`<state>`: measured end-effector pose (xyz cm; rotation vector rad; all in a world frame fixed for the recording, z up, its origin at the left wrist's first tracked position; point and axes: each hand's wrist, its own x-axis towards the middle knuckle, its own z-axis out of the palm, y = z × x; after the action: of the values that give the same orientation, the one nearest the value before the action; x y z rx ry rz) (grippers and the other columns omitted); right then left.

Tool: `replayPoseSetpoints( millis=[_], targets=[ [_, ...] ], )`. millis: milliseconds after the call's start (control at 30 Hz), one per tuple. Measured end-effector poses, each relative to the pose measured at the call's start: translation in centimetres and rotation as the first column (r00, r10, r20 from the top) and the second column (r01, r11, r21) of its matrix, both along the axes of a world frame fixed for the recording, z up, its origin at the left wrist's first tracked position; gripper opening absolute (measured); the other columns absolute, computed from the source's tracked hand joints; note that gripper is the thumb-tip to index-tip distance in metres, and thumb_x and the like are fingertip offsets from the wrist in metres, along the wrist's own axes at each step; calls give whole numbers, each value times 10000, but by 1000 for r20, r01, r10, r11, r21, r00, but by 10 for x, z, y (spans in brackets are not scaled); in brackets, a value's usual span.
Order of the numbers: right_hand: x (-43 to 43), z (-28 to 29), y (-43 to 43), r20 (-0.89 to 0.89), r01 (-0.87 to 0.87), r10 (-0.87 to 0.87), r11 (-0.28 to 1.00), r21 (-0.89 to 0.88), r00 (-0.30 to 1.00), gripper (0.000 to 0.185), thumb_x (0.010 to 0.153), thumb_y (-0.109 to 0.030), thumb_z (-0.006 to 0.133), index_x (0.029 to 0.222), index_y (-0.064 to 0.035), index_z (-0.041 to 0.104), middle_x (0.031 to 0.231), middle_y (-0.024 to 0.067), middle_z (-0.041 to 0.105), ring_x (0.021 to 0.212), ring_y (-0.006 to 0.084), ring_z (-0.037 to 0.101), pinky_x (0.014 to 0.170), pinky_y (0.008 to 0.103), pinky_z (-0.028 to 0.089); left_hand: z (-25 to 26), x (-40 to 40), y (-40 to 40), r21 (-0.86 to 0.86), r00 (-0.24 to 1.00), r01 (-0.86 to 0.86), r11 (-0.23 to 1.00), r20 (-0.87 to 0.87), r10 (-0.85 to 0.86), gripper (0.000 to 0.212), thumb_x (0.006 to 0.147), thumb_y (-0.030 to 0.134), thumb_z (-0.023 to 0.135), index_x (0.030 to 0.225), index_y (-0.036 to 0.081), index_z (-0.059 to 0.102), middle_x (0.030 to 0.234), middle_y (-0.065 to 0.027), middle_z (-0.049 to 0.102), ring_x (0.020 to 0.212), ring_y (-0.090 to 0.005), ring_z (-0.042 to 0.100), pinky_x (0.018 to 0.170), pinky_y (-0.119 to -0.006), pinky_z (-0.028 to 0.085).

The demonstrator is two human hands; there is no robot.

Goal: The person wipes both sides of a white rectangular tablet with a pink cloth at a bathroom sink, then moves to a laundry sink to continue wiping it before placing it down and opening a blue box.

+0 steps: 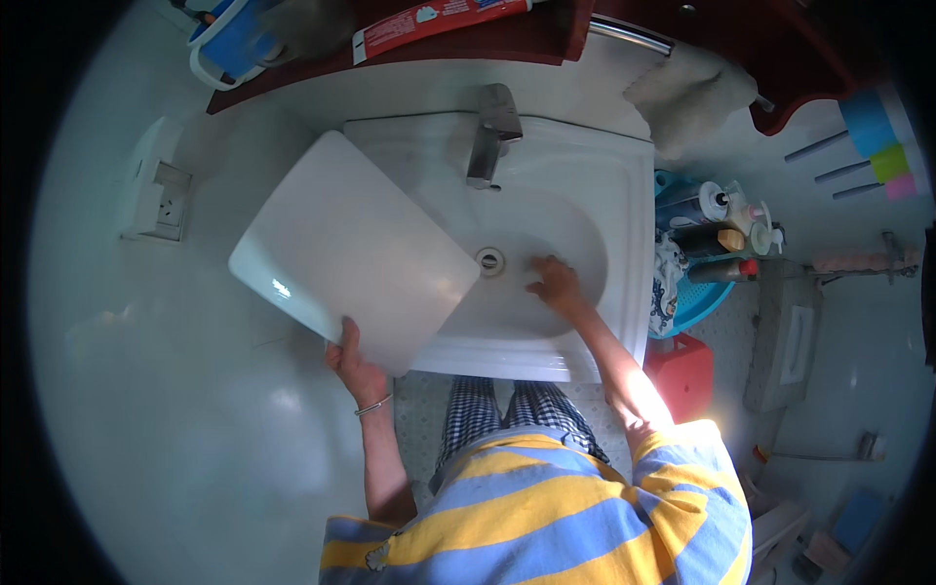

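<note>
My left hand (pixel 360 369) grips the near edge of a white rectangular panel (pixel 351 256) with rounded corners, its thumb on top. The panel is tilted over the left side of a white ceramic washbasin (pixel 621 219) and hides that part of it. One corner of the panel comes close to the round drain (pixel 490 262). Inside the bowl, to the right of the drain, my right hand (pixel 557 284) is low with its fingers apart, and I see nothing in it. A metal faucet (pixel 491 139) stands at the back of the basin.
A dark red shelf (pixel 468 51) holding a red toothpaste tube (pixel 439 25) runs above the basin. At right are pump bottles (pixel 691 205), a turquoise basket (pixel 706 300) and a red plastic stool (pixel 680 376). A cloth (pixel 691 99) hangs from a rail; a socket (pixel 170 205) is at left.
</note>
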<state>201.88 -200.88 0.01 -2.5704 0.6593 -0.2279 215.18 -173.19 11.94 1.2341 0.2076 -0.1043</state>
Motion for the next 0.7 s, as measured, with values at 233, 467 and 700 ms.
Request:
replayPoseSetpoints(
  millis=[233,467,700],
  targets=[
    [14,26,-16,-347,111,-31,970,214,937,226,778,-232,637,853,-18,633,739,85,624,718,212,604,689,320,480,-26,1,-29,-36,969,80,996,-231,-86,256,811,133,647,992,-30,570,930,-63,596,824,-148,567,753,-286,459],
    [36,27,-30,163,7,-341,448,894,926,235,868,-231,570,827,-12,641,653,-53,551,616,31,468,573,220,394,-92,6,-83,-213,905,157,964,-359,-226,314,797,158,664,1049,9,549,973,-41,593,897,-176,566,833,-322,443],
    [44,36,-56,268,-120,-400,358,926,876,113,843,-130,604,833,-24,642,682,-86,519,618,22,396,574,196,328,-106,0,-126,-467,841,115,877,-424,-336,280,834,244,616,976,8,568,933,-50,590,851,-176,566,791,-304,450]
  ],
)
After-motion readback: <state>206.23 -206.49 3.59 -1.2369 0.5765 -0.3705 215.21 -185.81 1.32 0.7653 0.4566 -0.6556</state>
